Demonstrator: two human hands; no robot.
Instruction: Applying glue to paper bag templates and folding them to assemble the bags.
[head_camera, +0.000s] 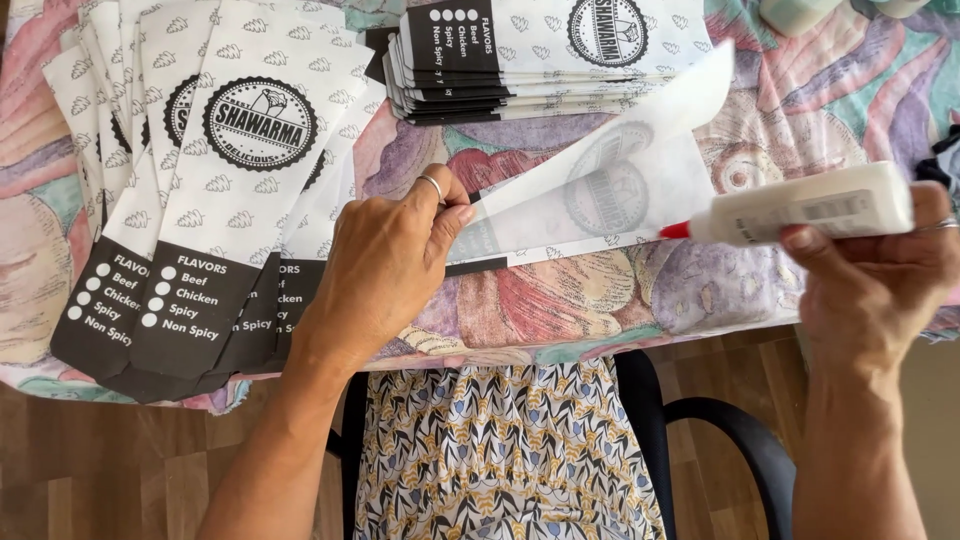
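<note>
My left hand (385, 265) presses on the left end of a white printed paper sheet (600, 190) lying on the table and lifts its folded flap with the thumb and fingers. A ring sits on one finger. My right hand (875, 275) holds a white glue bottle (815, 205) on its side. The bottle's red tip (675, 230) points left and touches the right edge of the sheet.
A fanned pile of white and black printed paper bags (215, 190) lies at the left. A neat stack of the same bags (540, 55) sits at the back. The table wears a colourful patterned cloth (560, 300). A black chair (720, 425) stands below the table edge.
</note>
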